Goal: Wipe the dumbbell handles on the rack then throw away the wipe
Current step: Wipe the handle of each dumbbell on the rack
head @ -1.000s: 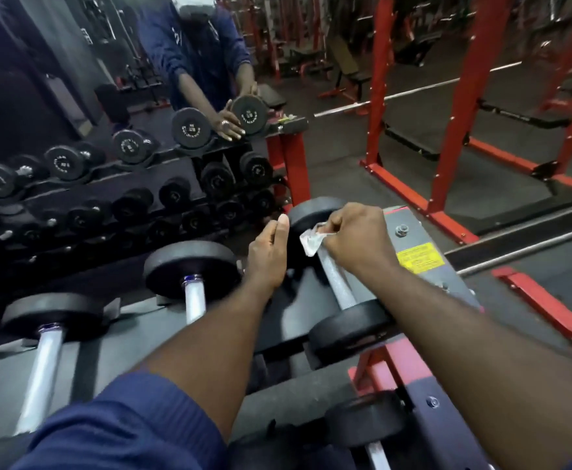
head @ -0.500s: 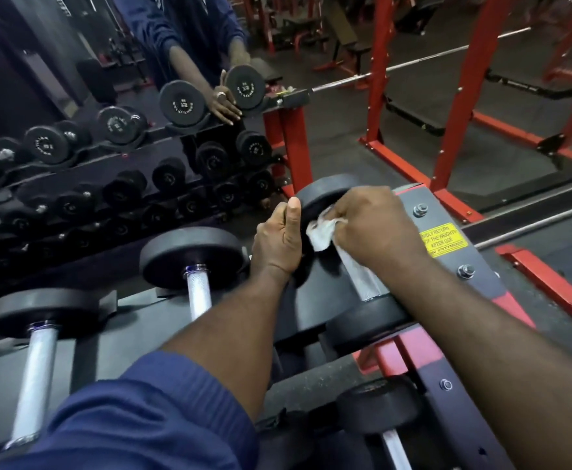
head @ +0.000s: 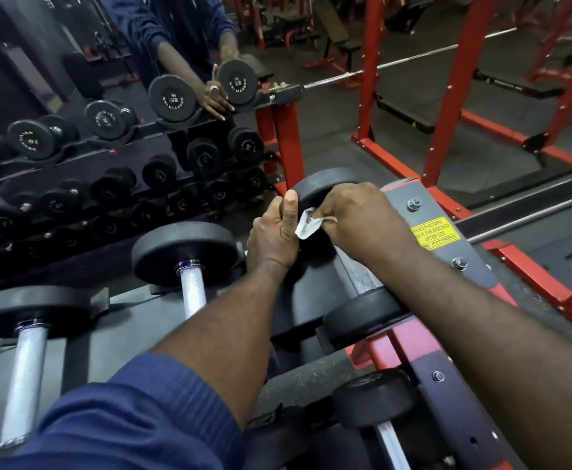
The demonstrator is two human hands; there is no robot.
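Two hands work close together at the far end of the end dumbbell (head: 359,315) on the upper shelf of the rack (head: 410,232). The left hand (head: 272,237) is curled over the rim of its far weight with the thumb standing up, and the right hand (head: 362,222) pinches a small white wipe (head: 306,225) just beside that thumb, at the top of the handle (head: 359,276). The likeliest trouble, as I judge it, is a half-done job. The wipe is bunched into a small wad, so a stroke down the bar may touch only one side and miss the underside unless the fingers wrap it round. The wad could also slip out of so light a pinch and drop behind the weights, where it would be hard to fetch for the bin. If the left hand lets go while the right pushes, the dumbbell may roll in its cradle. The wipe looks thin, crumpled and limp. The handle is pale metal with a rough, cross-cut grip, and it shows bare between the right wrist and the near weight. A second dumbbell (head: 184,252) lies just beside it to the left, and I cannot tell whether its handle has been cleaned.
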